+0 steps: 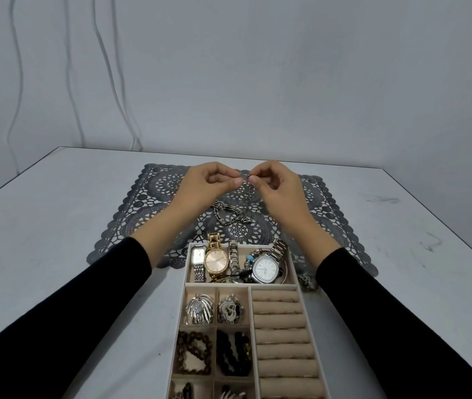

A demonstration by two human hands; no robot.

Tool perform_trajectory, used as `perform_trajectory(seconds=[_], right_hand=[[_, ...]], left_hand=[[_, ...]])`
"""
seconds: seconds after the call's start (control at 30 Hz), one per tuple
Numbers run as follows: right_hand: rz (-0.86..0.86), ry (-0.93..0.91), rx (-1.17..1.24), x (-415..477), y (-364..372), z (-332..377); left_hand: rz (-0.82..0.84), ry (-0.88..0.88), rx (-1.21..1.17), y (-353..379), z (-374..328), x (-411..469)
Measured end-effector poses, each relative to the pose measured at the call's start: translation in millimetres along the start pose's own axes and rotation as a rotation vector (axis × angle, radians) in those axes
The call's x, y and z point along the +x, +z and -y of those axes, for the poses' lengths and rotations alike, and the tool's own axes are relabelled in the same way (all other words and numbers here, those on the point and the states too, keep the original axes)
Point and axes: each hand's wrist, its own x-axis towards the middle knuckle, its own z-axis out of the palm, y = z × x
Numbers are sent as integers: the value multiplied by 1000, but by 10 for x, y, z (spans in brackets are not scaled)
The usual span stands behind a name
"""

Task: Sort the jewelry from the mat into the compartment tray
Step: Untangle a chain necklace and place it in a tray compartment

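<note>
The grey table (56,226) spread out under both forearms, and on it the dark lace-patterned mat (330,214) lay directly beneath the two hands, its long side running from beyond the left hand across to beyond the right. Nearer the person than the hands, between the two black sleeves, sat the beige compartment tray (185,312), its long axis running from the wrists back toward the body, its far end resting on the mat's near edge. The left hand (203,185) and the right hand (278,185) were raised over the middle of the mat with their fingertips almost meeting; each had its fingers curled in, thumb and forefinger closed in a pinch on a fine piece of jewelry (246,177) (too thin to say what kind). The short stretch held between the two pinches ran side to side from one hand to the other, and a thin strand seemed to hang from it toward the mat. Just below the hands, between the wrists, a heavy silver link chain (229,214) lay bunched on the mat, touched by neither hand. In the tray compartment closest to the wrists, a gold watch (215,262) lay with its band pointing away toward the hands, and a silver watch (265,269) lay tilted beside it on the right-hand side. By the right forearm a small spotted item (305,280) rested just outside the tray.
</note>
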Motion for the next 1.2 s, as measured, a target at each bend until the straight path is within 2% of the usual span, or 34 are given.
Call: perform_trajectory(seconds=[0.17, 0.27, 0.47, 0.6, 0.73, 0.93, 1.2], right_hand=[[-62, 133, -21, 41, -243, -217], [-84, 221, -8, 30, -389, -313], [-73, 222, 29, 51, -591, -478], [-31, 193, -45, 41, -676, -575], [-31, 156, -102, 32, -686, -605], [-36, 161, -137, 29, -699, -689], [-61, 168, -141, 31, -726, -751]], left_hand=[[74, 44, 540, -164, 259, 2], [113, 24, 663, -254, 320, 23], [162, 58, 739, -446, 346, 73], [174, 47, 745, -578, 355, 90], [161, 3, 710, -698, 367, 109], [123, 39, 643, -713, 401, 52], [90, 106, 721, -756, 409, 66]])
